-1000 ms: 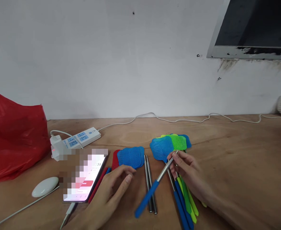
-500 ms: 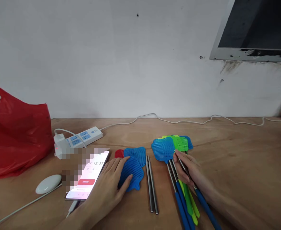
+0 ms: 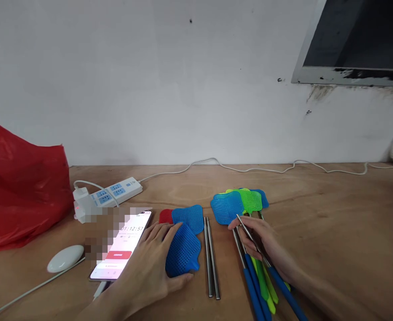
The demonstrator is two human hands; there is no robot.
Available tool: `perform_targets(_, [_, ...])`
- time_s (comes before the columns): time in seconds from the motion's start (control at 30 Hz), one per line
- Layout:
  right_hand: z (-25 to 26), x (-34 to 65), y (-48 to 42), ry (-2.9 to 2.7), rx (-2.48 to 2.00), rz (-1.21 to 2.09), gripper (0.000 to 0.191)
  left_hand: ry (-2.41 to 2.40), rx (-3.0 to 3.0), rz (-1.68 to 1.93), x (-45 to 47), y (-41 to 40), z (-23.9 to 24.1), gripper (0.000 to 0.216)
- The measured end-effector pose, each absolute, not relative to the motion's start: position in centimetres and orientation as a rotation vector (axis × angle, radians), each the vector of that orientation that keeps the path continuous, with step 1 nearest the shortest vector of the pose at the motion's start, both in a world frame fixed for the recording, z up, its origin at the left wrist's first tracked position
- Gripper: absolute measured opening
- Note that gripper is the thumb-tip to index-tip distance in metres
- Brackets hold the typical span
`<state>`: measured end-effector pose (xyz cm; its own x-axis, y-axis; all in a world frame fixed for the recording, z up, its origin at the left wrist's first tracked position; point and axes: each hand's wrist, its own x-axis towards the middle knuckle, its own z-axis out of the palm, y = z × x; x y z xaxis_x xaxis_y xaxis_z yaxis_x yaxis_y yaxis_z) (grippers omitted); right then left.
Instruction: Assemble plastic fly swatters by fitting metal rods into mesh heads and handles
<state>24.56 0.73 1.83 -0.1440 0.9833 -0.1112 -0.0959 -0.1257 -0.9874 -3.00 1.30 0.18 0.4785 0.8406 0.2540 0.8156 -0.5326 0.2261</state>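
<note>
My right hand [image 3: 266, 240] clamps a slanting blue-handled steel rod [image 3: 275, 275]; leftward, my left hand [image 3: 152, 263], closure unclear, touches a blue mesh head [image 3: 184, 249].

Dim, flat light, soft shadows, glowing phone screen [image 3: 129, 238] — partly pixelated — wide-angle stretch toward edges

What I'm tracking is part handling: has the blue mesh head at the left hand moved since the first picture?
Yes, nearer: against the bare metal rods, the blue mesh head has gone from beside their far ends toward their middle.
</note>
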Motion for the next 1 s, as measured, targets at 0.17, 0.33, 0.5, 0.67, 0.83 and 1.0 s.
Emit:
perform_targets(0.17, [1.4, 24.5, 0.9, -1.142, -1.137, 1.468, 0.044, 1.482, 2.558, 0.502, -3.2, 1.2, -0.6, 0.082])
perform_targets(0.33, [1.0, 24.7, 1.0, -1.146, -1.127, 1.488, 0.044, 1.453, 2.496, 0.587, -3.3, 1.1, -1.1, 0.091])
perform_targets(0.5, [0.7, 24.7, 1.2, -1.151, -1.118, 1.524, 0.046, 1.392, 2.35, 0.682, -3.2, 1.1, -0.9, 0.098])
perform_targets(0.67, [0.7, 24.6, 1.0, -1.273, -1.133, 1.518, 0.053, 1.372, 2.137, 0.741, -3.8, 1.6, -1.8, 0.082])
perform_targets(0.83, [0.9, 24.6, 0.8, -1.355, -1.196, 1.512, 0.058, 1.271, 1.971, 0.899, -4.0, 1.7, -1.5, 0.056])
perform_targets(1.0, [1.1, 24.5, 0.5, -1.308, -1.152, 1.625, 0.053, 1.199, 1.77, 0.99, -3.6, 1.8, -0.3, 0.05])
